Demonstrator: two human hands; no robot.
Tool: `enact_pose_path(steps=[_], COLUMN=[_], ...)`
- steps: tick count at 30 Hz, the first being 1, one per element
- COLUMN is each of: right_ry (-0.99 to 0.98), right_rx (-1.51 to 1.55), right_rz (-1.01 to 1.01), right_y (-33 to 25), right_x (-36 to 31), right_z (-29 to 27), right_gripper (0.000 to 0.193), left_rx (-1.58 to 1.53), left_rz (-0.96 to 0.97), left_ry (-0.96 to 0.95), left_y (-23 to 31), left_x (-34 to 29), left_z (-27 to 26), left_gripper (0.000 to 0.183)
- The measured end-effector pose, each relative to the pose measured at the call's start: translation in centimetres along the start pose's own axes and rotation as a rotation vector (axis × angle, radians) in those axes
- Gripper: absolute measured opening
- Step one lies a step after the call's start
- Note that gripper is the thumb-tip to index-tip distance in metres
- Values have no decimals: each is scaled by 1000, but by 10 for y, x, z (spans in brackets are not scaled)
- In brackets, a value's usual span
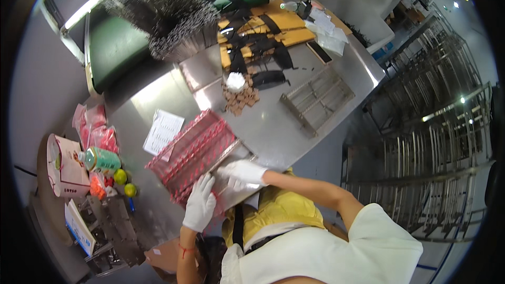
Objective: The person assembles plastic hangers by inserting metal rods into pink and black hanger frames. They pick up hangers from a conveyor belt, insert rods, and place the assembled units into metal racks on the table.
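Left hand (200,205) points forward, right hand (246,172) leftward at red rack (193,150), both grips unclear; printed sheet (163,131) lies alongside

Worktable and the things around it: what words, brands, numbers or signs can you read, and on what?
Cream paper bag: a short dark word near its bottom; I don't copy printed words.
White sheet: rows of dark writing, too blurred to read.
Green-labelled bottle: pale lettering, too small to read.

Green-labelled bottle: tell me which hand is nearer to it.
Left. The left hand is right of the green-labelled bottle and lower in the picture; the right hand is even farther right.
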State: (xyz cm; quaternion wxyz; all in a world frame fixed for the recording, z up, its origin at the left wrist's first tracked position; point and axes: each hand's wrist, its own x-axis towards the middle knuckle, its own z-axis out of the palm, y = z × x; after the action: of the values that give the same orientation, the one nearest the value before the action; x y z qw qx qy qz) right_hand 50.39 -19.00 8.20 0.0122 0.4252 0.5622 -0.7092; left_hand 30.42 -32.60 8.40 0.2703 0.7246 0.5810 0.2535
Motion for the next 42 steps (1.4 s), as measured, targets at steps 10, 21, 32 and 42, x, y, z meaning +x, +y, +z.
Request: enact_pose_path(steps=[10,21,32,42], right_ry=[1022,1137,1294,711], right_rx=[-470,-631,-725,-513], right_rz=[-464,-182,-474,-409], right_y=[-55,-100,-165,-84], right_x=[105,216,185,81], right_z=[-455,-561,-602,-597], right_gripper=[44,87,58,64], left_rx=[-305,130,132,-897], left_rz=[-715,-203,-302,-615], left_ry=[438,-249,-333,426], left_y=[118,228,200,194], left_x=[120,345,325,367], left_z=[79,289,293,252], left_gripper=[31,45,35,39])
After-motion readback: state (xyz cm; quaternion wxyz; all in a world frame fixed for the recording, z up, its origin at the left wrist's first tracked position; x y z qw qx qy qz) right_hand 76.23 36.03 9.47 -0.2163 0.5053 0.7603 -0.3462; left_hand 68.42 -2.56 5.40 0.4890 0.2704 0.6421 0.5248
